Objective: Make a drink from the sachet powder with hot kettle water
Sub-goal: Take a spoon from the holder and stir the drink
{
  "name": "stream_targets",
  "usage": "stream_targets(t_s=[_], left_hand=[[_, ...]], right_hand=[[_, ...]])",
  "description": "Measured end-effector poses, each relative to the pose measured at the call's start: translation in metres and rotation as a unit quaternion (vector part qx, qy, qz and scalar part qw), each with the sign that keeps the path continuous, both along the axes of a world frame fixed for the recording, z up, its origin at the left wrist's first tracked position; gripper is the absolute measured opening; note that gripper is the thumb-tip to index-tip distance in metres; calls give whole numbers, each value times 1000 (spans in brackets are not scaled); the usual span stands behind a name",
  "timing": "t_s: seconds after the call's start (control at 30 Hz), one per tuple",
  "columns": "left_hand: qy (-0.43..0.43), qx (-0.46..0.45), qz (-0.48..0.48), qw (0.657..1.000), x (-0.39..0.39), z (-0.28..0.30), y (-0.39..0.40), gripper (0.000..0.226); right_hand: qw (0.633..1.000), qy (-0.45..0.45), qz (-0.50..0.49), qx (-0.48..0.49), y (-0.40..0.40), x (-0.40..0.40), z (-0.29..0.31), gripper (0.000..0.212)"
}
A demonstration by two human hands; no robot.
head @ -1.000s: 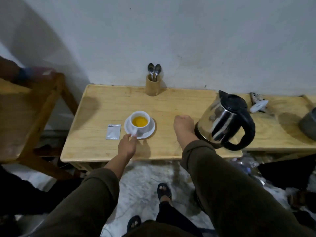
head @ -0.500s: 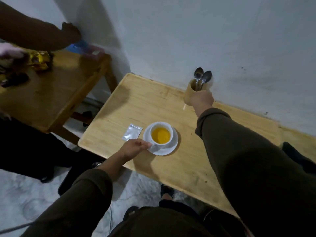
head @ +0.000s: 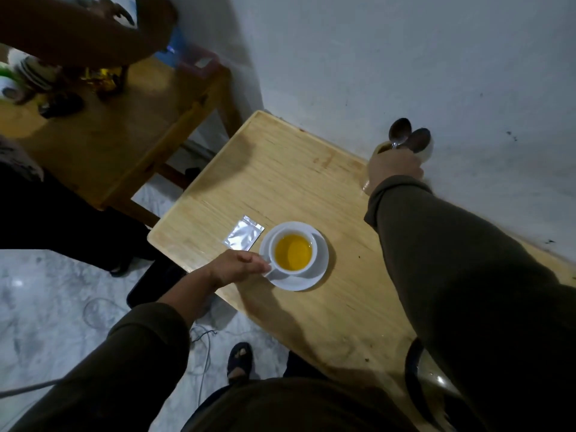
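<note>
A white cup [head: 313, 244] of yellow drink stands on a white saucer [head: 311, 283] near the front left of the light wooden table [head: 280, 182]. My left hand [head: 237, 266] pinches the cup's handle. A silver sachet [head: 243, 235] lies flat just left of the saucer. At the wall, two spoons [head: 405, 134] stand bowl-up in a wooden holder [head: 381, 148]. My right hand [head: 392, 168] covers the front of that holder below the spoon bowls, its fingers hidden. Only the kettle's black handle [head: 411, 369] shows, at the lower right under my sleeve.
A second, darker wooden table [head: 109, 135] stands to the left, with wrappers and small items on it. Another person's arm [head: 78, 35] reaches over it. Cables lie on the marble floor [head: 62, 307] near my sandalled foot [head: 238, 358].
My right hand went from the table by the kettle up to the spoon holder and stays there. My head turned left, so the kettle left the view. Left hand still at the cup.
</note>
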State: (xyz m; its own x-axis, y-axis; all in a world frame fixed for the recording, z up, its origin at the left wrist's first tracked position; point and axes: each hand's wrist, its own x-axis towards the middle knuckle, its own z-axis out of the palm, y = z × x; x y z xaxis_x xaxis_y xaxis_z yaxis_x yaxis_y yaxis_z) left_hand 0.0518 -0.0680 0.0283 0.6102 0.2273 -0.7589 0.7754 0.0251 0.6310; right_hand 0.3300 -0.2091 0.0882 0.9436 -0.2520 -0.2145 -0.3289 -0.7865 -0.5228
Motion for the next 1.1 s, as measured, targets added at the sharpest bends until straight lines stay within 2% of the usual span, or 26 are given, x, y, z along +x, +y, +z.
stream_targets(t_s=[0.1, 0.23, 0.37, 0.57, 0.63, 0.83, 0.93, 1.1], left_hand=[[9, -6, -8, 1000, 2, 3, -1, 18], [19, -3, 1, 1000, 3, 4, -2, 22], [21, 2, 1, 1000, 4, 6, -3, 10], [10, 9, -6, 1000, 0, 3, -1, 8], [8, 7, -6, 1000, 0, 4, -1, 3], [-12, 23, -51, 998, 2, 10, 1, 9], [-25, 48, -92, 994, 0, 9, 3, 14], [-53, 64, -134, 987, -2, 2, 5, 38]], right_hand=[[1000, 8, -4, -4, 2, 5, -5, 48], [999, 14, 40, -34, 2, 11, -7, 43], [998, 14, 50, -36, 1, 12, -5, 40], [993, -96, 10, 74, 4, 0, 14, 24], [988, -130, 23, 82, 3, -8, 23, 15], [973, -199, 35, 110, -1, -49, 50, 11], [969, -224, 48, 90, -3, -80, 60, 11], [982, -145, 25, 116, 3, -144, 56, 13]])
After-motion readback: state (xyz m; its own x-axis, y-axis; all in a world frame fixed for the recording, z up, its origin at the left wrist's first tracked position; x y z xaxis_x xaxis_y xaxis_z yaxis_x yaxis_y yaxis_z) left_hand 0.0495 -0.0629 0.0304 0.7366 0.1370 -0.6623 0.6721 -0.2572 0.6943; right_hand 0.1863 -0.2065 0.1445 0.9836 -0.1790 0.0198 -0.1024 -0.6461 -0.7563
